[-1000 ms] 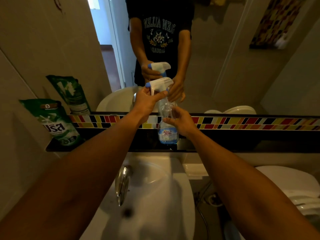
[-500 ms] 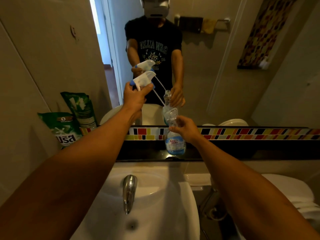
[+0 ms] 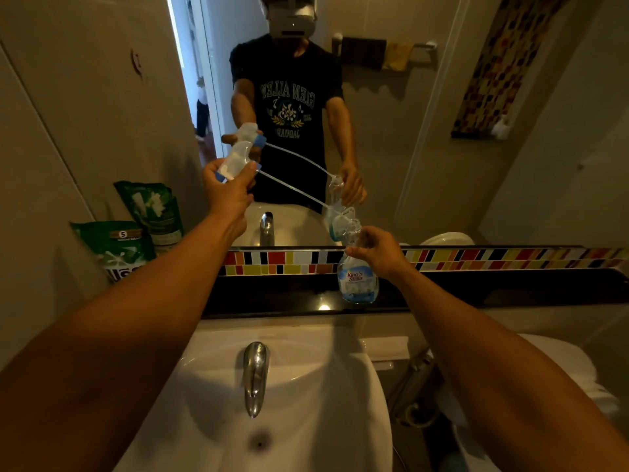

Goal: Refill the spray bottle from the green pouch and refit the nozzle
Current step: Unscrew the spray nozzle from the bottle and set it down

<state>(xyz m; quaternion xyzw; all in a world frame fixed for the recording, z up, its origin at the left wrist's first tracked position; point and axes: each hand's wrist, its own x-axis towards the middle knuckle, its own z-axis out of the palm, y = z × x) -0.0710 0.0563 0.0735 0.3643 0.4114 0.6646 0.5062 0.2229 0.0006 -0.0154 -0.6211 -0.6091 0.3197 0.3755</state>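
The right hand (image 3: 380, 252) is closed around the neck of the spray bottle (image 3: 357, 279). The bottle stands upright on the black shelf (image 3: 476, 291), which runs along the wall just behind the sink (image 3: 306, 386). The bottle is see-through with a blue and white label. A little blue liquid shows near its bottom. Its top is open.

The left hand (image 3: 228, 191) is closed around the nozzle (image 3: 235, 161). The nozzle is white with blue bits. It is off the bottle and held up high, above the sink and to the left of the bottle. A thin clear tube (image 3: 292, 193) hangs from the nozzle. The tube slants down to the right, and its far end reaches the mouth of the bottle. I cannot tell if the tip is still inside.

The green pouch (image 3: 117, 248) stands at the left end of the shelf, well to the left of the sink. It leans on the wall, and the left arm hides its lower edge. No hand touches it.

The silver tap (image 3: 255, 376) sits at the back of the sink and points at the drain (image 3: 259, 443). A strip of small colored tiles (image 3: 282, 262) runs along the wall above the shelf. Above the tiles is a mirror (image 3: 391, 114). It shows the person in a dark shirt, holding the same two things. A white toilet (image 3: 558, 366) is to the right of the sink.
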